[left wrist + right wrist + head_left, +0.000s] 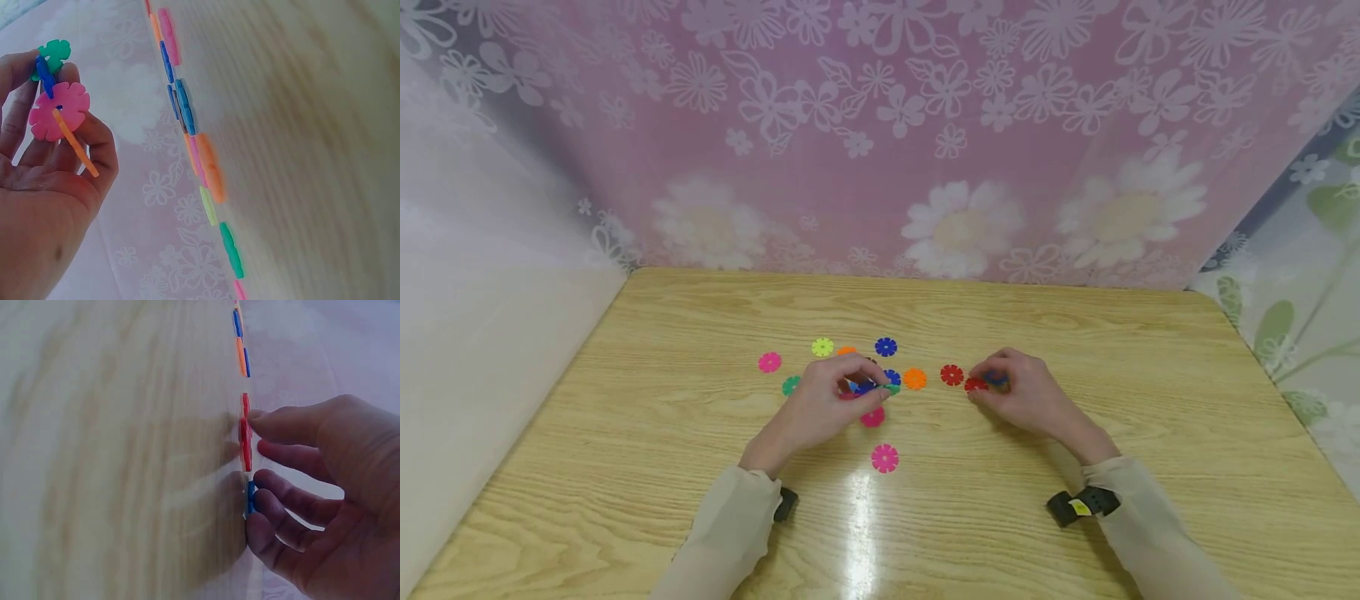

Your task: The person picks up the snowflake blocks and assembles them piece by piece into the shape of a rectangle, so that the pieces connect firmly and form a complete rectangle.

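In the head view my left hand [827, 396] is raised over a group of discs. It pinches a small chain of slotted snowflake discs, clearest in the left wrist view: a green disc [57, 55], a blue disc [45, 76], a pink disc [72, 103] and an orange disc [78, 145] joined at their slots. To the right, my right hand [1018, 392] has thumb and index fingertips at a red snowflake disc [976, 384] flat on the table. A blue disc [996, 378] lies partly hidden under that hand. Another red disc [952, 375] is just left of its fingertips.
Loose discs lie around the left hand: an orange disc [915, 379], a blue disc [886, 347], a yellow-green disc [822, 347], a pink disc [770, 362], a green disc [791, 385] and a nearer pink disc [885, 458]. Flowered cloth [865, 225] hangs behind the wooden table [662, 400].
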